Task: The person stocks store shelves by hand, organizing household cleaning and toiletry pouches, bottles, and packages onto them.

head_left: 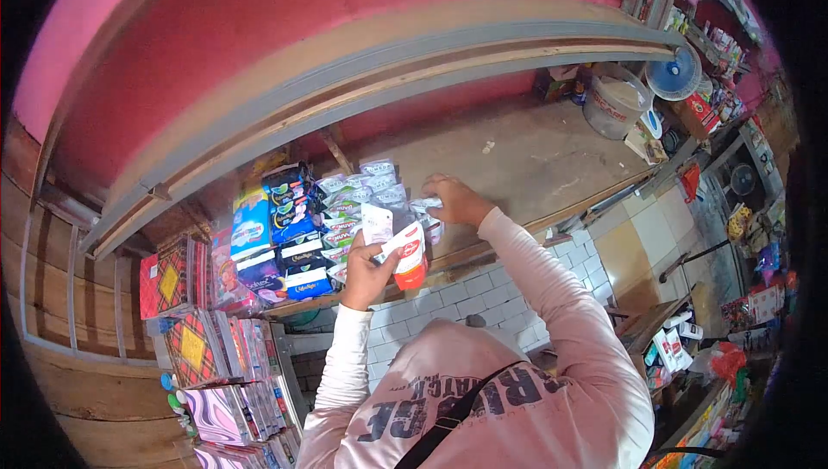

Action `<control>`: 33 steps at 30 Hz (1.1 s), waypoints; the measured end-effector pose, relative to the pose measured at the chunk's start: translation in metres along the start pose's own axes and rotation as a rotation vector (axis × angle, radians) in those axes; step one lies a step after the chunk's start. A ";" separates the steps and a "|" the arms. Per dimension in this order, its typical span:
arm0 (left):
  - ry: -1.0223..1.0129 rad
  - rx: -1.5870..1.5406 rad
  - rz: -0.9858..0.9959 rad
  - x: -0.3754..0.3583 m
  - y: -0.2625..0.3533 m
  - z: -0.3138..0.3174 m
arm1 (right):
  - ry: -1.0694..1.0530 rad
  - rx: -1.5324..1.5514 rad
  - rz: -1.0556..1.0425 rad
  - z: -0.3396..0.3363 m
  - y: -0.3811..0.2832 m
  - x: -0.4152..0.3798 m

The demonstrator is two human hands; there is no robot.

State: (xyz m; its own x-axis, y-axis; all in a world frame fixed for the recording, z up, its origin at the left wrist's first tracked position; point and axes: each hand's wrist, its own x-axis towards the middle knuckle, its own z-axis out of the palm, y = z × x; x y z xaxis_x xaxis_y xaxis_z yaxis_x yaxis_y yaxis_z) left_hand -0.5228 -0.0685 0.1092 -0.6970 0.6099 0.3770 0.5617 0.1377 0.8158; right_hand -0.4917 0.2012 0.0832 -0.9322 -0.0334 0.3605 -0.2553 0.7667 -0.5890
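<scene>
My left hand (369,272) is closed on a red and white packet (409,255) and a pale packet (377,223), held above the shelf's front edge. To its right, my right hand (455,202) has its fingers around a small silvery-white packet (425,204) at the right end of the rows. Rows of white, purple and green packets (343,209) stand on the wooden shelf (517,150) beyond my hands. Left of them lie dark blue and black packs (295,219) and a light blue pack (251,225).
Stacked patterned books (185,348) stand at the lower left. A grey bucket (614,103) and a blue fan (674,72) are at the shelf's far right. A grey beam (345,81) runs above the shelf. More goods fill the right side.
</scene>
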 end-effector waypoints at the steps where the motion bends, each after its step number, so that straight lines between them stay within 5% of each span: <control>1: -0.009 -0.002 0.003 0.003 -0.002 0.003 | 0.003 0.082 -0.006 -0.007 -0.007 0.001; 5: -0.024 -0.050 0.017 0.014 -0.012 0.015 | -0.180 0.815 0.178 -0.019 -0.029 0.002; 11: 0.002 -0.070 0.048 0.028 -0.018 0.026 | -0.263 0.334 0.118 -0.030 -0.051 -0.007; 20: 0.144 -0.012 -0.075 0.011 -0.026 -0.012 | -0.007 0.000 0.119 -0.020 -0.035 -0.038; 33: 0.225 -0.082 -0.188 -0.016 -0.039 -0.039 | -0.170 -0.063 0.252 0.041 0.009 -0.064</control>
State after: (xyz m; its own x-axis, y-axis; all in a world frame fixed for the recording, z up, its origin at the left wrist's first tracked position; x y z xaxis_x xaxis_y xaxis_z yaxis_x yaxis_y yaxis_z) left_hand -0.5513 -0.1139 0.0880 -0.8718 0.3900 0.2965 0.3820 0.1624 0.9098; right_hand -0.4449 0.1838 0.0250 -0.9950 0.0604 0.0799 0.0008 0.8027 -0.5964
